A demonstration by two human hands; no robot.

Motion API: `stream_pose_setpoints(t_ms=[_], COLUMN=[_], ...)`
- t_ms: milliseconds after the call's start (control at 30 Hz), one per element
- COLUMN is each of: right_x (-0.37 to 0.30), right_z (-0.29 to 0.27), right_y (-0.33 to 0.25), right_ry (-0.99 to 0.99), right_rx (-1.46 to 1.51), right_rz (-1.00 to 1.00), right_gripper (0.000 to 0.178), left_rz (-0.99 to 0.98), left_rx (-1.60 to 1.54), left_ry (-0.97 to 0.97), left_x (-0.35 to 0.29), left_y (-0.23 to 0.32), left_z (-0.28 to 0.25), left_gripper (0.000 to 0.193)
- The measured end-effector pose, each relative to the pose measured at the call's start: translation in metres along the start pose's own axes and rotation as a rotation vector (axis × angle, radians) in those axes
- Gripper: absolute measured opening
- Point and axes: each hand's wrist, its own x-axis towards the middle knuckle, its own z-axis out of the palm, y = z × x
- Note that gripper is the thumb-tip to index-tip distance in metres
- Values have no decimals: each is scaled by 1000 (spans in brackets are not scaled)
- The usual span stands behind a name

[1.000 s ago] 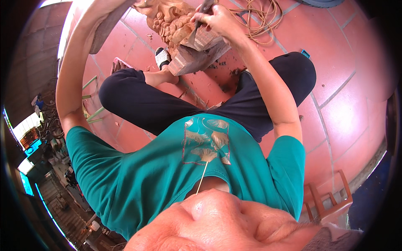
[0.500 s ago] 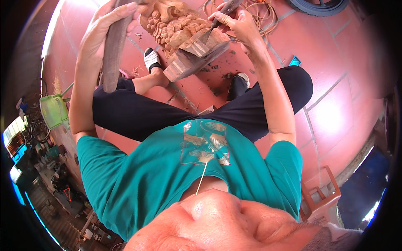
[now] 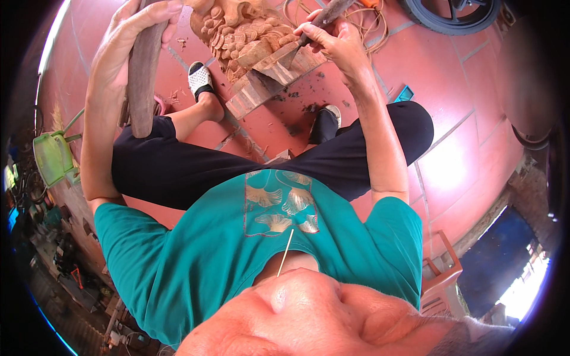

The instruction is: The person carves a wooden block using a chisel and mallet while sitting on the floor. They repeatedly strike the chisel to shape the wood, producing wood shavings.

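A carved wooden sculpture (image 3: 244,38) with scale-like and rounded relief lies on the floor beyond my feet, its squared, layered base (image 3: 261,89) toward me. My right hand (image 3: 337,44) is closed around the dark handle of a chisel (image 3: 326,16). The chisel's flat blade slants down to the squared end of the carving, its tip seemingly against the wood. Off to the left, my left hand (image 3: 119,47) is wrapped round a long wooden club-like mallet (image 3: 143,83), raised apart from the chisel. The mallet's upper end runs out of view.
Wood chips lie on the red tiled floor (image 3: 451,89) around the base. A coiled orange cord (image 3: 380,29) and a black wheel (image 3: 454,18) are at the far right. A green plastic stool (image 3: 52,157) stands left; a brown chair (image 3: 442,273) is near right.
My left hand and the mallet have shifted a little to the left. The chisel stays on the squared end of the carving. The whole view has also turned slightly.
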Motion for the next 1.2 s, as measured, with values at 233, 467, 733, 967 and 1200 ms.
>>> stream_pose_setpoints(t_ms=[233, 467, 733, 967, 1200], right_x=[-1, 0, 3, -6, -6], right_z=[-3, -10, -21, -9, -12], right_y=[-13, -17, -8, -22, -15], right_ry=[138, 251, 301, 282, 277], right_rx=[-137, 61, -47, -229, -363], right_rz=[4, -90, -134, -126, -260], right_gripper=[10, 12, 15, 20, 25], left_rz=[54, 74, 25, 23, 13], left_rx=[-76, -21, -25, 30, 114], left_ry=[72, -23, -8, -5, 73], left_x=[-1, 4, 6, 1, 2], left_y=[14, 2, 3, 7, 12], left_z=[21, 8, 6, 12, 28], left_gripper=[62, 49, 49, 61, 49])
